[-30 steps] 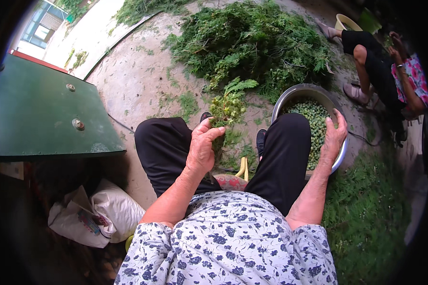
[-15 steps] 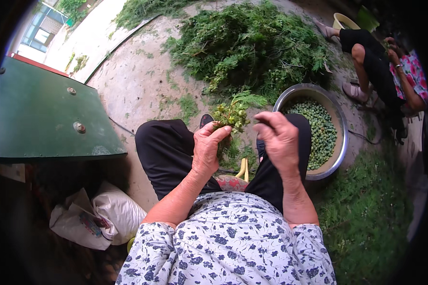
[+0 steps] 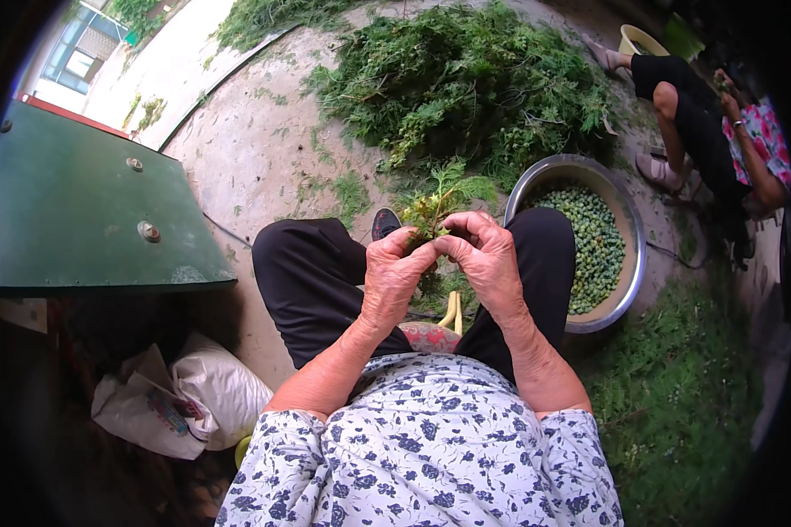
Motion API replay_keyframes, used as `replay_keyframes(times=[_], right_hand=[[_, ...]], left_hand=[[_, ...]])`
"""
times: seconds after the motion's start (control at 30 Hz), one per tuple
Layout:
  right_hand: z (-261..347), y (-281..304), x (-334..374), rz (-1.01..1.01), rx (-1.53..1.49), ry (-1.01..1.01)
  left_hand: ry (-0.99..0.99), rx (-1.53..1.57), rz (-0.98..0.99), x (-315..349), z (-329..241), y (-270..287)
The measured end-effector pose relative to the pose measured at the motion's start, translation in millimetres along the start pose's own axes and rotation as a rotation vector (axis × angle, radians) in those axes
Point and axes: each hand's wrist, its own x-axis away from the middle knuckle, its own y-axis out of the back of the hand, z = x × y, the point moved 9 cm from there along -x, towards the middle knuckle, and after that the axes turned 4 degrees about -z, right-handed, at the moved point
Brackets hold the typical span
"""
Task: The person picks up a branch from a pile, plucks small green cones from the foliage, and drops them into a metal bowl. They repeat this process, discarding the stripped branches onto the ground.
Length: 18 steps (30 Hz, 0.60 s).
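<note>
Between my knees, my left hand (image 3: 392, 274) pinches a leafy evergreen sprig (image 3: 435, 204) with small green seed cones, thumb and fingers closed on its lower part. Thumb and bent fingers of my right hand (image 3: 490, 263) are closed on the sprig's right side, the fingertips of both hands almost meeting. Whatever cone lies between the right fingertips is too hidden to make out. To the right of my right knee stands a wide metal basin (image 3: 634, 263) holding many loose green cones (image 3: 589, 250).
A large heap of cut evergreen branches (image 3: 475, 83) lies ahead, and more greenery (image 3: 677, 386) covers the ground at right. A green metal panel (image 3: 88, 202) and white sacks (image 3: 185, 395) are at left. Another person (image 3: 712, 114) sits at far right near a yellowish tub (image 3: 639, 39).
My right hand has moved left and slightly down from beside the basin to the sprig, its fingers now closed on it. My left hand keeps its hold, shifted slightly right.
</note>
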Motion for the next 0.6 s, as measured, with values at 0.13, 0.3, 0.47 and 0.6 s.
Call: replay_keyframes(times=[0.13,0.3,0.47,0.6], right_hand=[[-5,-3,1,0.048,-0.065,-0.060],[-23,-7,6,0.121,-0.475,-0.360],[-31,0,6,0.141,-0.666,-0.460],[-27,18,-7,0.089,-0.843,-0.347]], left_hand=[[0.130,0.010,0.025,-1,11,1],[0.211,0.145,0.085,0,12,-7],[0.275,0.178,0.080,1,7,-11],[0.297,0.312,0.038,-3,15,1]])
